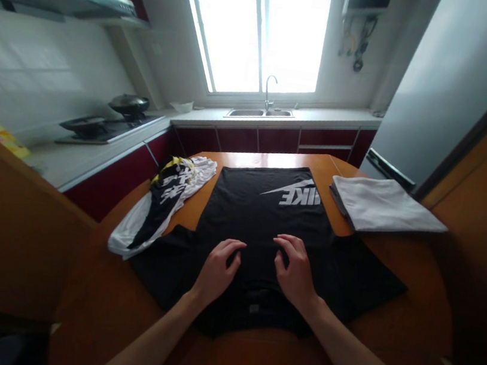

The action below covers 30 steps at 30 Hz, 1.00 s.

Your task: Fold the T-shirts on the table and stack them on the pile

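Observation:
A black T-shirt [259, 227] with a white printed logo lies spread out on the wooden table [126, 311], its neckline towards me and its sleeves out to both sides. Over its upper middle is my left hand [217, 268], with fingers bent and the thumb apart from them. My right hand [297, 270] is over the shirt a short way to the right, also with loosely curved fingers and a gap to the thumb. Neither hand shows any cloth between its fingers. Whether the fingertips touch the fabric is hard to make out.
A crumpled white, black and yellow garment [169, 196] lies at the table's left, touching the left sleeve. Folded white cloth [385, 207] lies at the right. Beyond are a sink [257, 113], a stove with pans [130, 104] and a tall fridge [443, 83].

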Available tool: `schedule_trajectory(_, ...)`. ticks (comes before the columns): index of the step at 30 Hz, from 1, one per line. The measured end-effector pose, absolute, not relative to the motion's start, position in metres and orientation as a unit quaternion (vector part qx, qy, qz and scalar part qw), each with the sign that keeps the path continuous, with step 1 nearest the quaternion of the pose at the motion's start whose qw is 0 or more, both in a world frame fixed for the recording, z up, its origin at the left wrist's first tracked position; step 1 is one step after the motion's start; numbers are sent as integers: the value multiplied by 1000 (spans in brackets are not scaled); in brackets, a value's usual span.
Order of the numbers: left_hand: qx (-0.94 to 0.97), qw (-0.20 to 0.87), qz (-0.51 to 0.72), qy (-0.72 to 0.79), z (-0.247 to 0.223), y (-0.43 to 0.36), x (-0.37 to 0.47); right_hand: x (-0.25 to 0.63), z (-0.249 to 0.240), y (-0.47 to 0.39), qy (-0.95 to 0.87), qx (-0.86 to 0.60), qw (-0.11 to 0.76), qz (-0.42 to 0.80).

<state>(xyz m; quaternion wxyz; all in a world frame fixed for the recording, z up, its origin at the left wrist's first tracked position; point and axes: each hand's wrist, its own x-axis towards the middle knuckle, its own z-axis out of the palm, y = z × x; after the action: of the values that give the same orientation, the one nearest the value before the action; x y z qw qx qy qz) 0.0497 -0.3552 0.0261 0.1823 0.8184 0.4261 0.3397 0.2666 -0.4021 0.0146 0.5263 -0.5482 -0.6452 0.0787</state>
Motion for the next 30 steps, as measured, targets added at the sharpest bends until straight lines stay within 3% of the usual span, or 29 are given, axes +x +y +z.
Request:
schedule_trajectory(13, 843, 150, 286, 429, 28, -356, 50, 268, 14, -401, -663, -570, 476, 94)
schedule_trajectory(21, 901, 96, 118, 406, 15, -361, 48, 262, -2, -405, -710, -632, 290, 110)
schedule_trajectory(30, 873, 80, 196, 440, 17, -358, 54, 269, 6, -398, -680, -669, 284, 101)
